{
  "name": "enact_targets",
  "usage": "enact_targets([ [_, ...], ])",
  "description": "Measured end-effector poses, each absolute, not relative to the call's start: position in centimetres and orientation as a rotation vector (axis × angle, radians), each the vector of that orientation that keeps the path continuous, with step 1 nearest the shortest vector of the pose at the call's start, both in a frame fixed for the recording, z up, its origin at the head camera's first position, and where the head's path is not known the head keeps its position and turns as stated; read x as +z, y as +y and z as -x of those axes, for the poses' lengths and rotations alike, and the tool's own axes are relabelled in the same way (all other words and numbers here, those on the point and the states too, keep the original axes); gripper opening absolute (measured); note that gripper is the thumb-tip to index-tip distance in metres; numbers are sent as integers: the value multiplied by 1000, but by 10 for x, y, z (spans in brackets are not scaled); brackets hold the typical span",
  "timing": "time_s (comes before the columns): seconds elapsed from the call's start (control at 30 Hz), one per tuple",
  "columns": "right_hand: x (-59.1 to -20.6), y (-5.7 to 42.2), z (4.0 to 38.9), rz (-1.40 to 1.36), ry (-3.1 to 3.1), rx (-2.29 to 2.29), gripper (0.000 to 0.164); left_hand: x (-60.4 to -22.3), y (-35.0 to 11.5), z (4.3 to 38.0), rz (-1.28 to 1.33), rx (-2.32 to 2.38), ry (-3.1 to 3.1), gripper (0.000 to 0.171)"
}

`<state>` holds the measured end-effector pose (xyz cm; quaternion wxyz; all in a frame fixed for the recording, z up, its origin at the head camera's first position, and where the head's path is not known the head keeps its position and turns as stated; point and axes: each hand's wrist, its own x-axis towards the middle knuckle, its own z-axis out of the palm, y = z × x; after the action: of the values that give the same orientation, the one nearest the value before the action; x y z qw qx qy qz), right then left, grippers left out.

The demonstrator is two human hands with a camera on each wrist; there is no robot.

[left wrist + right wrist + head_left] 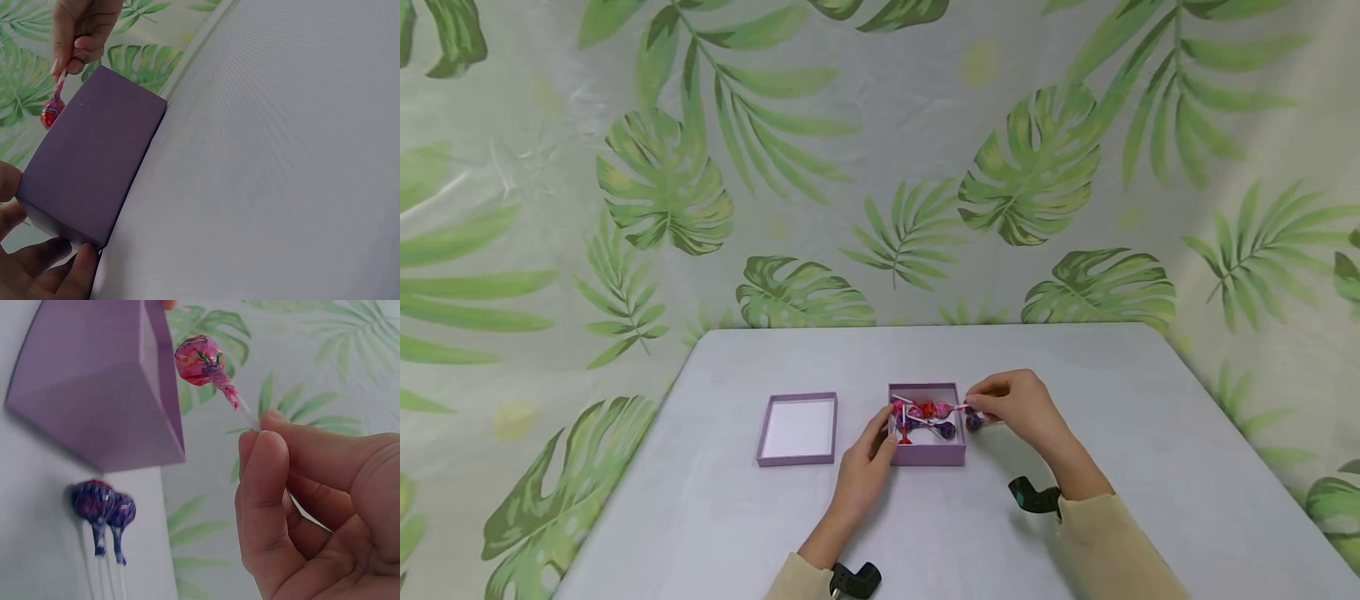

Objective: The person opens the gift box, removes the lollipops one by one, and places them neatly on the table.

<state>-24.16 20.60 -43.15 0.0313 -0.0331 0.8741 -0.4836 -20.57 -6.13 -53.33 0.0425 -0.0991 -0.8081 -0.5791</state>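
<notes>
A purple box (928, 455) stands uncovered on the white table, with several wrapped lollipops inside, among them a dark purple one (947, 430). At its left end, my left hand (859, 479) holds the box, thumb and fingers spread around the corner in the left wrist view. Over the box's right side, my right hand (1024, 408) pinches a pink-red lollipop (200, 361) by its white stick, candy end towards the box. Two dark purple lollipops (94, 501) lie on the table just right of the box, partly hidden by the right hand in the head view.
Left of the box lies a shallow purple-edged lid (797, 459), its white inside facing up. The white table (715, 533) ends at the back against a leaf-patterned curtain (917, 125). A black wrist camera (1033, 497) sits on each wrist.
</notes>
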Motion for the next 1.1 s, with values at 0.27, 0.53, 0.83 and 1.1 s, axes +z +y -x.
enact_targets([
  [0.27,-430,219,239,110,2723,-1459,24,-530,-63,206,321,-1752,-2465,48],
  [0.53,-435,234,236,94,2740,-1447,23,-532,-62,209,321,-1736,-2472,48],
  [0.83,-440,253,231,69,2749,-1404,27,-533,-60,207,322,-1752,-2466,49],
  [1.1,-455,257,231,30,2714,-1368,30,-533,-62,207,343,-1746,-2462,49],
])
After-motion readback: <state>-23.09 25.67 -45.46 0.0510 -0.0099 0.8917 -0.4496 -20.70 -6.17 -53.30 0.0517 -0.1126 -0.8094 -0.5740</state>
